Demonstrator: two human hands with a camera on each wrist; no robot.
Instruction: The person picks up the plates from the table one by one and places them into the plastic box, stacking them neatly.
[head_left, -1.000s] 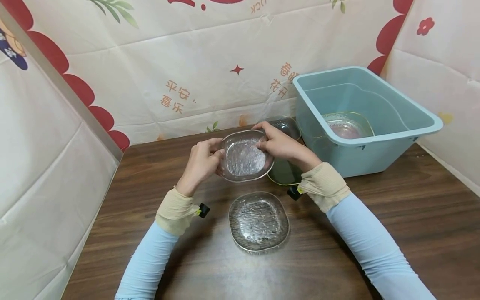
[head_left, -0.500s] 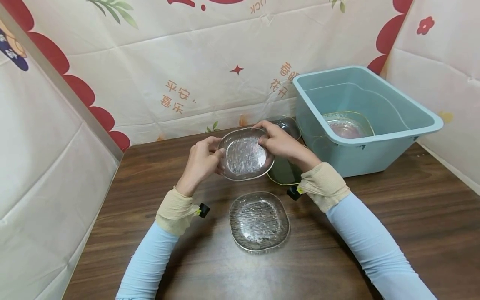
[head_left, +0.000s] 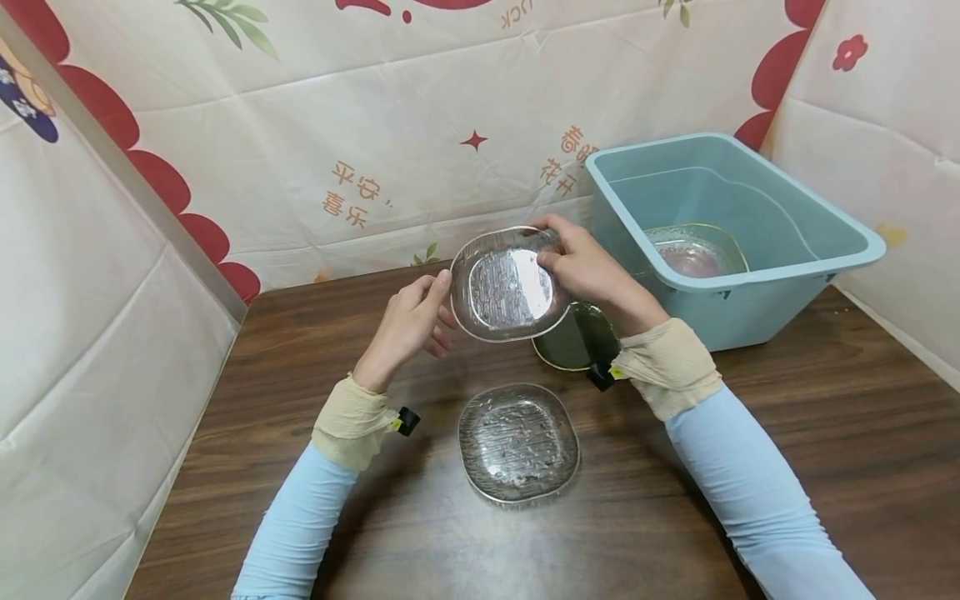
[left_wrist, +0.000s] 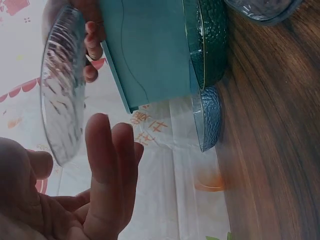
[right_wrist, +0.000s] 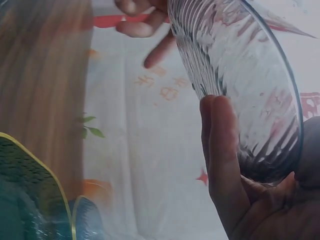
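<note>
clear dish (head_left: pixel 510 287) hangs tilted above the wooden bench (head_left: pixel 300 350), grasped at its rim by the right hand (head_left: pixel 592 262), thumb on the inner face. at the opposite edge, the left hand's (head_left: pixel 408 321) fingers are free and loosely extended; whether its thumb touches the rim cannot be told. a 2nd clear dish (head_left: pixel 517 442) rests on the bench, cropped in the left wrist view. the held dish partly covers a green dish (head_left: pixel 573 342); a blue tub's (head_left: pixel 708 308) wall hides part of a gold-rimmed dish (head_left: pixel 693 254) inside. only the wrist views show a small blue dish (left_wrist: pixel 212 117) beside the green dish, and the right fingers against the held dish's ribbed underside.
</note>
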